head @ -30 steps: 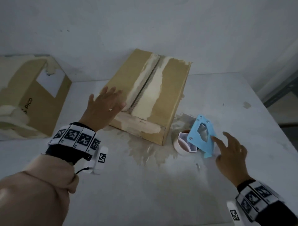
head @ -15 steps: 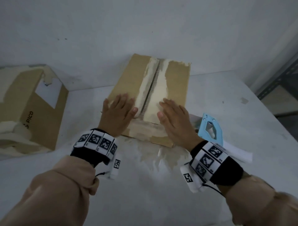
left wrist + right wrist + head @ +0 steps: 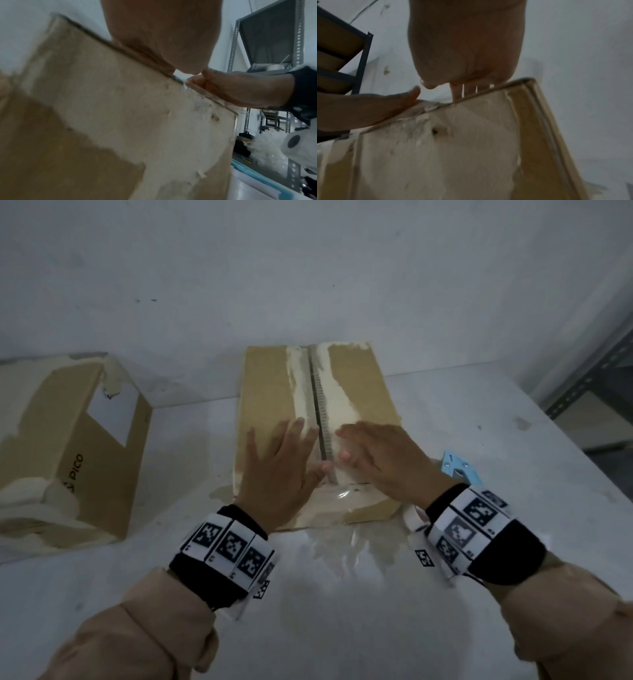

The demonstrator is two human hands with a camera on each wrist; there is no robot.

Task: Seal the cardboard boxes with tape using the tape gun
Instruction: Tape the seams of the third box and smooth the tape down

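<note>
A brown cardboard box (image 3: 274, 385) lies flat in the middle of the white table (image 3: 342, 611), its two top flaps meeting at a centre seam with torn pale paper along it. My left hand (image 3: 279, 470) presses flat on the left flap and my right hand (image 3: 383, 463) presses flat on the right flap, fingers straight, thumbs near the seam. Both wrist views show the box front (image 3: 120, 128) (image 3: 445, 148) under the palms. The blue tape gun (image 3: 459, 470) lies on the table right of the box, mostly hidden behind my right wrist.
A second cardboard box (image 3: 78, 460) marked PICO with torn tape stands at the left. A white wall (image 3: 308, 268) runs close behind the boxes. Metal shelving (image 3: 596, 392) stands beyond the table's right edge. Clear tape remnants (image 3: 346, 546) stick to the table in front of the box.
My right hand left the tape gun and came onto the right flap. Both hands slid farther up the flaps, and the box turned to lie square to me.
</note>
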